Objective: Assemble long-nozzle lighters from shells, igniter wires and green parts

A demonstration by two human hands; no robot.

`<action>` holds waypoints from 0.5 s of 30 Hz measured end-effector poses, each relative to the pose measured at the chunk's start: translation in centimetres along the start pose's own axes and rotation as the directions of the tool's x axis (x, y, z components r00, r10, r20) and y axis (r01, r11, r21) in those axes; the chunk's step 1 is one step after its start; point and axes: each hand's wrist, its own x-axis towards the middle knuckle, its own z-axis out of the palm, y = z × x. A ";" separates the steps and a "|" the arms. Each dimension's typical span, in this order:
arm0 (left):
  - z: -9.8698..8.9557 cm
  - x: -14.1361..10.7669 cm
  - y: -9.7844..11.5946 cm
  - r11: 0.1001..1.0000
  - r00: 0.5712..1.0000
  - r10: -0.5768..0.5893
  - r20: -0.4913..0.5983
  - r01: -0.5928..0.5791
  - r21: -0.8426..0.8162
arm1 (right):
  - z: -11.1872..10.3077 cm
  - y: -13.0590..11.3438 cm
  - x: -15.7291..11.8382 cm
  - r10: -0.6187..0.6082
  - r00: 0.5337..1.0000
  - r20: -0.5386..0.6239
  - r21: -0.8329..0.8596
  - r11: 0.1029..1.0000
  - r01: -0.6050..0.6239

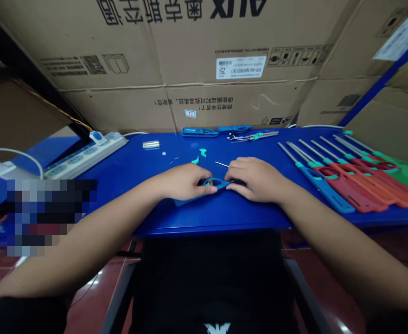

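Note:
Both hands meet at the middle of the blue table [162,218], holding a blue plastic utility lighter body [193,199] that lies nearly flat. My left hand [185,182] grips its looped handle, and my right hand [252,178] pinches the part beside it, with a dark piece partly hidden under the fingers. A thin metal pin [221,163] lies just above my hands. Small teal plastic pieces [202,152] are scattered to the left of it. Beyond them are several blue lighter shells [200,132] and a bundle of wired metal tubes [254,136].
Several long-nosed lighters in blue, red, orange and green [360,178] lie fanned out on the table's right side. A white power strip [86,155] with a cable sits at the left, near a pixelated patch. Cardboard boxes [204,60] stand along the back edge.

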 end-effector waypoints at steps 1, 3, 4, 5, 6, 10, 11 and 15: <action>0.2 -0.1 -0.2 1.000 0.999 0.019 -0.044 -0.018 0.022 | -0.2 0.4 -0.1 0.016 1.000 -0.016 0.026 1.000 -0.015; 0.4 -0.5 -0.7 0.997 0.992 0.046 -0.121 -0.038 0.070 | -0.7 1.1 -0.4 0.045 0.998 -0.044 0.082 0.996 -0.041; 0.4 -0.6 -0.9 0.996 0.988 0.058 -0.142 -0.047 0.080 | -0.9 1.4 -0.6 0.052 0.997 -0.055 0.099 0.994 -0.047; 0.3 -0.7 -1.2 0.995 0.986 0.069 -0.154 -0.057 0.080 | -1.2 1.6 -0.7 0.059 0.996 -0.066 0.104 0.993 -0.052; 0.1 -0.7 -1.4 0.995 0.984 0.075 -0.163 -0.064 0.073 | -1.4 1.7 -0.8 0.064 0.995 -0.074 0.101 0.993 -0.056; -0.4 -0.7 -2.4 0.997 0.982 0.056 -0.179 -0.046 0.064 | -1.8 1.7 -1.1 0.081 0.994 -0.075 0.053 0.996 -0.077; -0.5 -0.7 -2.6 0.997 0.982 0.047 -0.183 -0.034 0.071 | -1.9 1.7 -1.2 0.091 0.993 -0.081 0.045 0.995 -0.088; -0.4 -0.7 -3.0 0.992 0.973 0.024 -0.228 0.006 0.129 | -2.1 2.2 -1.7 0.157 0.981 -0.115 -0.027 0.987 -0.161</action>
